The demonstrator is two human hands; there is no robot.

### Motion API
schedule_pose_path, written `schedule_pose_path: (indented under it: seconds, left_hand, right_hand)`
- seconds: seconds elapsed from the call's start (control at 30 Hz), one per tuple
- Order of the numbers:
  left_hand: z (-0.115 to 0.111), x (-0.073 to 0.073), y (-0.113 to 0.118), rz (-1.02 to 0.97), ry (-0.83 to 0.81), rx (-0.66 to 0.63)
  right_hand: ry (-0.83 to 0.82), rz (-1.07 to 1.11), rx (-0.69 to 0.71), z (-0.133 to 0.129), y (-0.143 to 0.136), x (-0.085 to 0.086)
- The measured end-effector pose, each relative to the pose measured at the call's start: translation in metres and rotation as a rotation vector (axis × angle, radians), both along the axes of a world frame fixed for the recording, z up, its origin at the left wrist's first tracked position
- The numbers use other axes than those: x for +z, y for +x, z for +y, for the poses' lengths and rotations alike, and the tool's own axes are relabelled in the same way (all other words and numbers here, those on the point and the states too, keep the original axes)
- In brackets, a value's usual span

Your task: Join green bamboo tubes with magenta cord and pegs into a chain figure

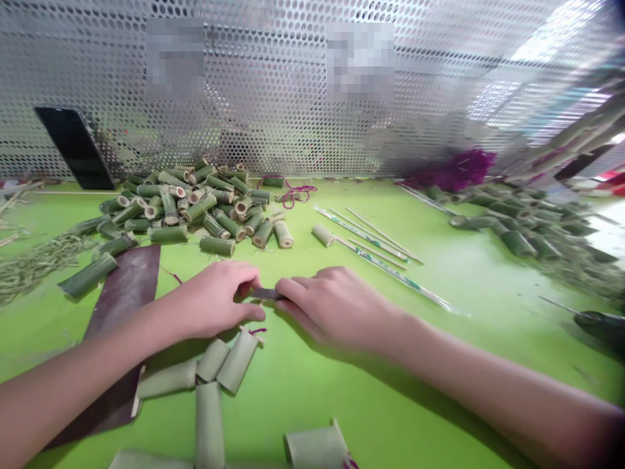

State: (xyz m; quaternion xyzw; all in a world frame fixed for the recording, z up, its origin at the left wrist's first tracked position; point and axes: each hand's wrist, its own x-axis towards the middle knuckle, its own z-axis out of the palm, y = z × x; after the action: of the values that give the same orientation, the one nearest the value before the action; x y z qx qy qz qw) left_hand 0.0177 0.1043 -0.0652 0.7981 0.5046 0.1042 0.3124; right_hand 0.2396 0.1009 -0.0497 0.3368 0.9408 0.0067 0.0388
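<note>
My right hand [336,303] is closed around a small dark blade [266,294] that points left. Close to the blade's tip, my left hand [227,296] has its thumb and fingers curled around something small that I cannot make out. Just below my left hand lie pale green bamboo tubes [237,361] joined together, with a bit of purple string [256,331] at one end. Another pale tube [317,447] with a thin stick through its end rests at the bottom edge.
A pile of cut bamboo pieces [200,205] stands behind my left hand, near a phone [75,146]. Wrapped sticks [390,268] lie beyond my right hand. A brown strip [124,286] passes under my left forearm. A dark-handled tool [598,326] is at right.
</note>
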Motion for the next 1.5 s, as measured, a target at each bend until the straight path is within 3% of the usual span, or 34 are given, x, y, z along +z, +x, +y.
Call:
schedule_pose_path:
  seconds: [0.77,1.5]
  left_hand:
    - [0.0,0.0,-0.002,-0.008,0.024,-0.004]
    - [-0.008,0.0,-0.002,-0.01,0.096,-0.024]
  right_hand:
    - [0.1,-0.004,0.066,0.0,-0.002,-0.006]
    - [-0.039,-0.038,0.01,0.0,-0.007,-0.003]
